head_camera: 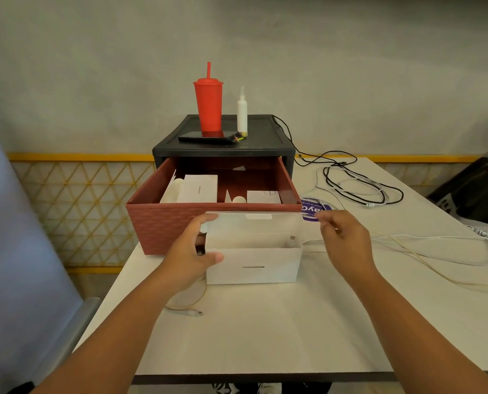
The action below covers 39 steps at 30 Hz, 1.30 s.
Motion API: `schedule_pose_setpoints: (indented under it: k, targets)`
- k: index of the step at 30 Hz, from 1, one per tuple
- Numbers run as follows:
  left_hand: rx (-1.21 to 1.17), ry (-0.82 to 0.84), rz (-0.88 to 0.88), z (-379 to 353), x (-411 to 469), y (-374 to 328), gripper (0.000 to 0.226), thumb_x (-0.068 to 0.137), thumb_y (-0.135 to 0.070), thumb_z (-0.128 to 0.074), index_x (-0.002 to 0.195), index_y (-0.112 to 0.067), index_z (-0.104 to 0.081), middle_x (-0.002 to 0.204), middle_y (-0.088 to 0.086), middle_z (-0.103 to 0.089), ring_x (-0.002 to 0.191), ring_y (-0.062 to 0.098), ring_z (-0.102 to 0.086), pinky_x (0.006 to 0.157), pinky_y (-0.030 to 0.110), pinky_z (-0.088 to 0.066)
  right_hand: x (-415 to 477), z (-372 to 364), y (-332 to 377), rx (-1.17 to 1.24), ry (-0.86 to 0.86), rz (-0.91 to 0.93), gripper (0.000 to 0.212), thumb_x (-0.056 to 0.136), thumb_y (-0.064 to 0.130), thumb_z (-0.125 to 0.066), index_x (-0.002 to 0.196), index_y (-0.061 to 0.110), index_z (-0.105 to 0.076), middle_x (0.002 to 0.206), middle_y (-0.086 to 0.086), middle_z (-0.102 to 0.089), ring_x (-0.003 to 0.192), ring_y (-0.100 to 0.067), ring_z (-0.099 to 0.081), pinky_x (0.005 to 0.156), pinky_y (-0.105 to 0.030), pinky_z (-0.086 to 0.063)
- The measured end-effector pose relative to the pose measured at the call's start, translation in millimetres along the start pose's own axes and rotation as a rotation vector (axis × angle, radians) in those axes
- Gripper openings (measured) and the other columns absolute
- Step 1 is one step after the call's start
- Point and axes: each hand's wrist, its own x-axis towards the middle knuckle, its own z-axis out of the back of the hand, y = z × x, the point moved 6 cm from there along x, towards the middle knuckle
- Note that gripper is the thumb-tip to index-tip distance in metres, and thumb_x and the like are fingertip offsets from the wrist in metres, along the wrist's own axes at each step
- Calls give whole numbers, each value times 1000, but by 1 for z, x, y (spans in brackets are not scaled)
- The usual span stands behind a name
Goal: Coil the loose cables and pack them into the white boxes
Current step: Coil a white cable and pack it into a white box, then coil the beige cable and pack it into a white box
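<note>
Table (265, 336): you are working at a pale tabletop whose near edge is running across the bottom of the view.
Coiled cable (186, 301): a cream loop is lying on the table under your left wrist, its plug end pointing right.
White box (252, 248): it is sitting open in front of you, lid flap standing up at the back, a slot showing on its front wall.
Left hand (193, 255): you are gripping the left end of the box, thumb pressing on the front wall and fingers wrapping the far side, clamped on it.
Right hand (343, 237): you are holding it just right of the box's top corner, fingertips pinched together on a thin white cable.
White cable (436, 245): it is trailing from your right hand across the table to the right, one end reaching into the box.
Drawer (208, 211): the brown drawer is standing pulled out just behind the box, holding other white boxes (198, 189).
Purple sticker (312, 209): it is lying right of the drawer.
Loose cables (359, 183): black and white cords are sprawling farther right, uncoiled.
Black cabinet (223, 146): it is carrying a red tumbler (208, 106), a white bottle (242, 112) and a dark phone (206, 136).
</note>
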Motion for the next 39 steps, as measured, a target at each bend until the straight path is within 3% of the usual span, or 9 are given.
schedule_pose_setpoints:
  k: [5, 8, 11, 16, 20, 23, 31, 34, 39]
  targets:
    - [-19, -14, -9, 14, 0, -5, 67, 79, 5, -67, 113, -47, -42, 97, -5, -68, 93, 9, -65, 72, 16, -49, 19, -24, 5, -31, 184, -92, 44, 93, 17, -53, 136, 25, -44, 128, -2, -57, 110, -19, -56, 88, -27, -42]
    - [-44, -36, -16, 22, 4, -7, 64, 80, 7, -64, 120, -37, -42, 100, -5, -66, 95, 8, -64, 68, 14, -52, 26, -40, 20, -83, 281, -70, 51, 93, 18, -54, 140, 27, -38, 129, -2, -56, 114, -20, -55, 90, -29, -44]
    - [-59, -69, -35, 28, 12, -9, 63, 81, 7, -63, 115, -41, -42, 105, -6, -65, 99, 3, -62, 78, 20, -53, 35, -42, 27, -87, 224, -82, 49, 93, 18, -55, 139, 24, -40, 121, -4, -61, 98, -19, -56, 80, -25, -42]
    - [-73, -89, -33, 31, 32, -9, 62, 83, 6, -62, 122, -38, -40, 101, -8, -65, 92, 2, -63, 71, 20, -53, 54, -48, 19, -84, 141, -162, 39, 91, 20, -57, 129, 14, -48, 92, -1, -60, 85, -15, -54, 73, -26, -41]
    - [-71, -100, -33, 31, 51, -8, 62, 84, 3, -63, 115, -45, -41, 102, -4, -65, 96, 8, -63, 71, 23, -53, 68, -56, 9, -71, 116, -200, 14, 90, 23, -59, 100, 14, -54, 94, -3, -63, 86, -21, -60, 72, -32, -50]
    - [-39, -119, -33, 29, 65, -2, 62, 83, 2, -64, 104, -53, -42, 102, -5, -65, 97, 9, -63, 77, 28, -54, 80, -64, 1, -49, 103, -241, 12, 90, 24, -59, 93, 15, -52, 94, -5, -64, 88, -24, -62, 77, -37, -53]
    - [15, -140, -39, 23, 99, 10, 58, 84, 1, -62, 117, -42, -40, 106, -6, -63, 99, 8, -60, 78, 23, -50, 112, -86, -9, -130, 122, -214, 15, 92, 26, -56, 94, 13, -49, 88, -4, -56, 80, -18, -51, 51, -18, -31]
    - [36, -152, -35, 22, 107, 16, 58, 84, 0, -62, 114, -44, -40, 105, -2, -64, 99, 13, -62, 84, 32, -53, 119, -93, -14, -140, 132, -213, 15, 93, 26, -54, 98, 12, -50, 93, -4, -56, 82, -17, -50, 53, -17, -32]
    - [123, -173, -30, 16, 108, 24, 59, 78, -8, -72, 118, -39, -43, 112, -6, -60, 105, 12, -57, 90, 32, -49, 110, -96, -23, -77, 121, -232, 29, 94, 25, -51, 119, 9, -55, 112, -8, -63, 89, -16, -52, 76, -25, -38]
